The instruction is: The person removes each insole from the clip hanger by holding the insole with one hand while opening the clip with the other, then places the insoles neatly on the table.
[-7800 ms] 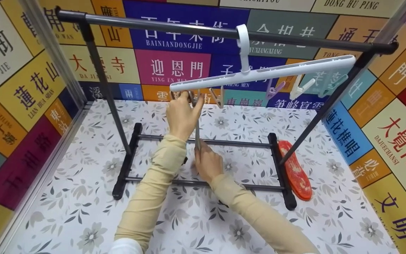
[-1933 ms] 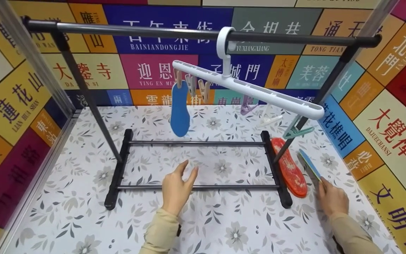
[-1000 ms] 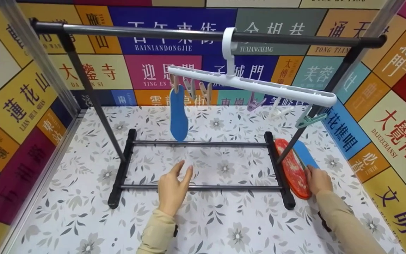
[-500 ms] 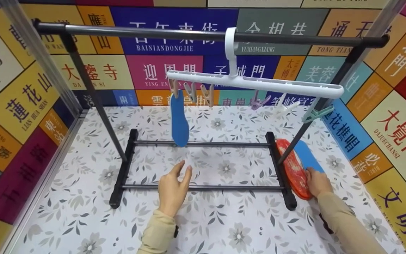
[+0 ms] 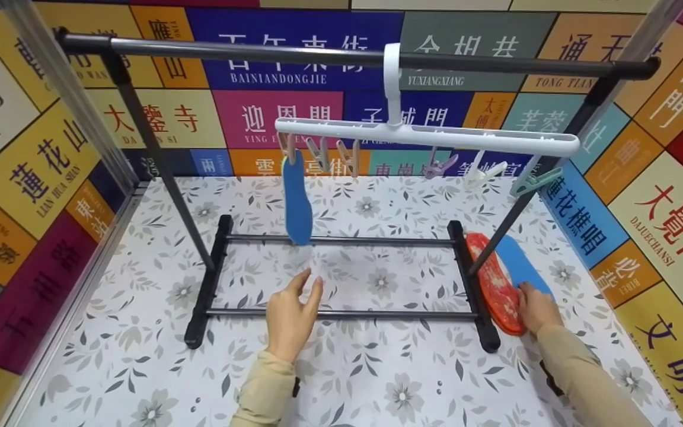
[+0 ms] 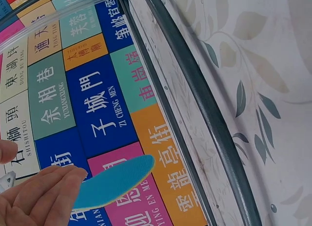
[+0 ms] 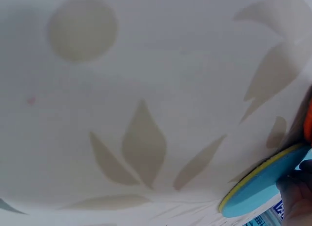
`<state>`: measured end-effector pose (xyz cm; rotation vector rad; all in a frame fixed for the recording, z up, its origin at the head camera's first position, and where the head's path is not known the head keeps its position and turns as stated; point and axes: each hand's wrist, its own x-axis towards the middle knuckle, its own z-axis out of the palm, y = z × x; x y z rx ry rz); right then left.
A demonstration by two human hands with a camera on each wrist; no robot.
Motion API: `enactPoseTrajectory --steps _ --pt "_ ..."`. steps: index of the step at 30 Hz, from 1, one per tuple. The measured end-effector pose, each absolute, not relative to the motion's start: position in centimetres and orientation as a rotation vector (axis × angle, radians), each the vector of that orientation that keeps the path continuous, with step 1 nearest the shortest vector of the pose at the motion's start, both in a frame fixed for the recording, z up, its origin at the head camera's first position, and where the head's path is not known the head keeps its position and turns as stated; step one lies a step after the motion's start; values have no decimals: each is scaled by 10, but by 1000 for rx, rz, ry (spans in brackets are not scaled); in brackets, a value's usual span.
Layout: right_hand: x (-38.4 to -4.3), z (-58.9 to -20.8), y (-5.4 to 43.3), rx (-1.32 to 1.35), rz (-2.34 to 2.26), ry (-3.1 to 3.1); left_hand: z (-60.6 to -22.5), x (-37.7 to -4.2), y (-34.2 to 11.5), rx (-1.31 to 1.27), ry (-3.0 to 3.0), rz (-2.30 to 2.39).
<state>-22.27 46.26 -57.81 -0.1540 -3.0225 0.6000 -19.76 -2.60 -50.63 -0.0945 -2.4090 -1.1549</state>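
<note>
1. Walls [image 5: 39, 160]: we see multicoloured blocks with Chinese characters, many with Latin lettering below, enclosing the work area on three sides.
2. Table [image 5: 98, 356]: white cover, grey flower-and-leaf print; bears the rack and two of three insole-shaped pieces.
3. Rack [image 5: 258, 52]: dark tubes, black joints and feet, upright; its top bar carries the hanger.
4. Sleeves [image 5: 264, 388]: beige, on both arms.
5. Hanger [image 5: 436, 136]: white, hooked over the top bar near its middle, almost level; six pegs beneath.
6. Red insole [image 5: 495, 290]: flat on the table just beside the rack's right foot; orange-red with pale mottling, plain red rim.
7. Blue insole [image 5: 519, 267]: the piece at the right hand, alongside the red one; plain blue face, yellow edge in the right wrist view. We can't tell whether it lies fully flat.
8. Hanging insole [image 5: 299, 204]: blue, dangling lengthwise from the leftmost peg, above the table.
9. Left hand [image 5: 288, 317]: relaxed, thumb and index spread, below the hanging insole, apart from it.
10. Right hand [image 5: 536, 309]: pinches the blue insole's near end.
11. Pegs [image 5: 441, 165]: beige, grey, beige, purple, white, green, left to right.
</note>
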Motion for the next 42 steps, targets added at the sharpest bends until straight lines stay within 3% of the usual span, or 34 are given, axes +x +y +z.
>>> enactPoseTrajectory --steps 8,18,42 --pt "-216 -578 431 -157 596 -2801 -503 -199 -34 -68 -2420 -1111" --pt "-227 -577 375 25 615 -2576 -480 -220 -60 -47 -2414 -1024" --pt "-256 -570 243 275 799 -2763 -463 -247 -105 67 -2316 -929"
